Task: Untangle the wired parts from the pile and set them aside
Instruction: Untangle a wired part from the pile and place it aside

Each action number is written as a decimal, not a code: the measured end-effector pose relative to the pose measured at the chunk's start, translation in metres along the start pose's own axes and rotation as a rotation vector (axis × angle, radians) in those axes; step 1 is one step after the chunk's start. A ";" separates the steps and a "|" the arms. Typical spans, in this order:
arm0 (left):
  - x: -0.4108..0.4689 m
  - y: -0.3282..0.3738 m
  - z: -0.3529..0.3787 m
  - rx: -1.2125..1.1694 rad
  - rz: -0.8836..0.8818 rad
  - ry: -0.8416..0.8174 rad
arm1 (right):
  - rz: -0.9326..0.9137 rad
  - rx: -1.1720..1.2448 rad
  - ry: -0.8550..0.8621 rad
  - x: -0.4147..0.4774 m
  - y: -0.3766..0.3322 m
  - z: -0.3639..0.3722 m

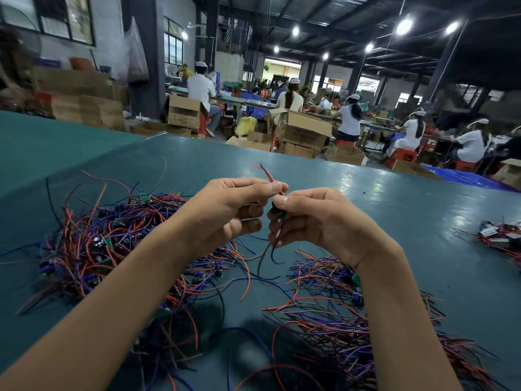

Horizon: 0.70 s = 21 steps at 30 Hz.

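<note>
A big tangled pile of red, blue and black wired parts (107,238) lies on the green table at the left. Both hands are raised above the table in the middle of the view. My left hand (228,210) pinches the red and black wire ends (266,172) of one wired part, which stick up past its fingertips. My right hand (313,218) pinches the same part's small black body (275,207), with dark wires (270,249) hanging down below it. A straighter bunch of wired parts (338,314) lies at the right, under my right forearm.
The green table (352,187) stretches away ahead. A small separate heap of wired parts (501,235) sits at the right edge. Beyond the table are cardboard boxes (301,131) and several seated people at benches.
</note>
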<state>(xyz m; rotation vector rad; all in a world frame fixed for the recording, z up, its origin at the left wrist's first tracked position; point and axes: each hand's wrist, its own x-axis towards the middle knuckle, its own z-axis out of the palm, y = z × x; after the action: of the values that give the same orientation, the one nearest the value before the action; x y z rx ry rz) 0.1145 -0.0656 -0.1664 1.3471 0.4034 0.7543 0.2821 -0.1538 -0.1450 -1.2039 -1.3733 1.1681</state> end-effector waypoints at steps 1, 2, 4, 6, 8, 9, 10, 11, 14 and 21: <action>0.000 0.000 0.000 -0.004 -0.004 -0.011 | 0.019 -0.010 -0.016 -0.001 0.000 0.000; 0.001 -0.001 0.000 -0.001 -0.006 -0.017 | 0.037 -0.021 -0.026 -0.001 0.000 0.001; 0.001 -0.002 0.000 0.032 -0.002 -0.019 | 0.047 -0.052 -0.034 -0.001 0.000 0.004; 0.000 -0.001 0.000 0.071 0.008 -0.015 | 0.018 -0.085 -0.015 0.000 -0.001 0.009; -0.001 0.002 -0.002 0.095 0.021 0.003 | -0.036 -0.134 0.034 0.003 -0.001 0.013; -0.001 0.003 -0.003 0.112 0.026 0.016 | -0.063 -0.149 0.055 0.005 0.000 0.015; -0.002 0.005 -0.005 0.138 0.032 0.034 | -0.086 -0.156 0.073 0.006 0.001 0.017; -0.002 0.007 -0.007 0.170 0.039 0.057 | -0.105 -0.166 0.089 0.007 0.001 0.019; -0.003 0.010 -0.014 0.193 0.066 0.111 | -0.122 -0.234 0.090 0.007 -0.001 0.024; 0.005 0.001 -0.037 0.145 0.075 0.333 | 0.011 -0.317 -0.124 0.002 -0.005 0.039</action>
<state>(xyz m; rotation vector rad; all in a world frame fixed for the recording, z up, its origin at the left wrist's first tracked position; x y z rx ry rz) 0.0936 -0.0357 -0.1723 1.3797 0.6845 1.0332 0.2433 -0.1551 -0.1444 -1.3781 -1.6942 1.0746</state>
